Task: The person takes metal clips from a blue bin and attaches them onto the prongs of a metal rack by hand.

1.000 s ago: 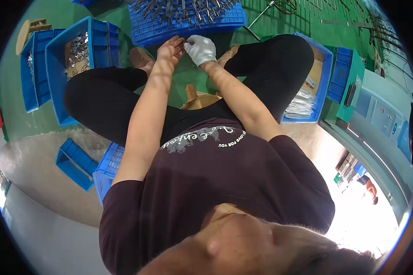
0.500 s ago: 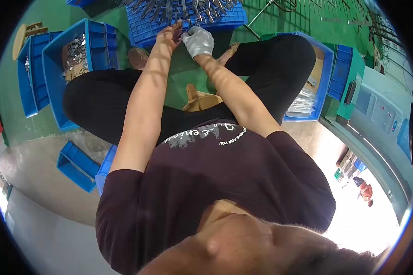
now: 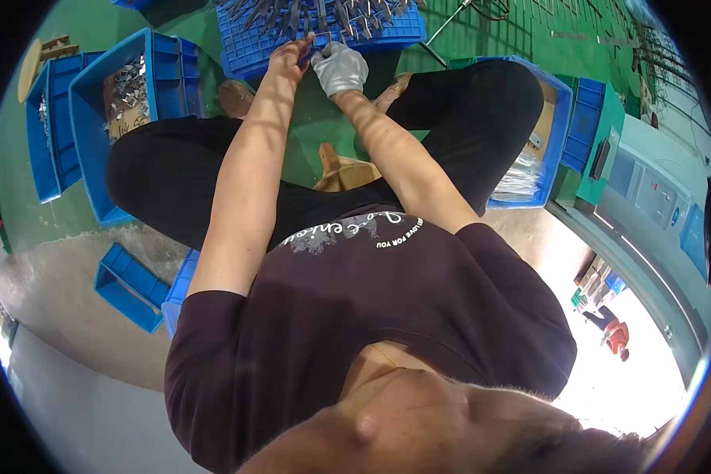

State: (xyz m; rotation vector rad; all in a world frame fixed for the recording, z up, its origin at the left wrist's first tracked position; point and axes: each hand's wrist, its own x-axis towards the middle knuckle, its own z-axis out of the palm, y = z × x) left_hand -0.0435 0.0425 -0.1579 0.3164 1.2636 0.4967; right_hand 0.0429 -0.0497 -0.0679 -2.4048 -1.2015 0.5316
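Note:
My left hand, bare, is at the near edge of a blue crate, its fingers closed near a small dark part. Beside it, my right hand wears a whitish glove, and its fingers are pinched together close to the left fingertips. What exactly either hand holds is too small to make out. Many thin metal pieces hang or stand in a dense cluster over the blue crate, just beyond both hands.
A blue bin with small metal pieces is at the left. Another blue bin at the right holds clear-wrapped items. A wooden stool lies between my legs. Metal racks stand at the upper right. A distant person is at the right.
The fingers of both hands have shifted slightly near the metal pieces. The distant person has moved a little to the left in view.

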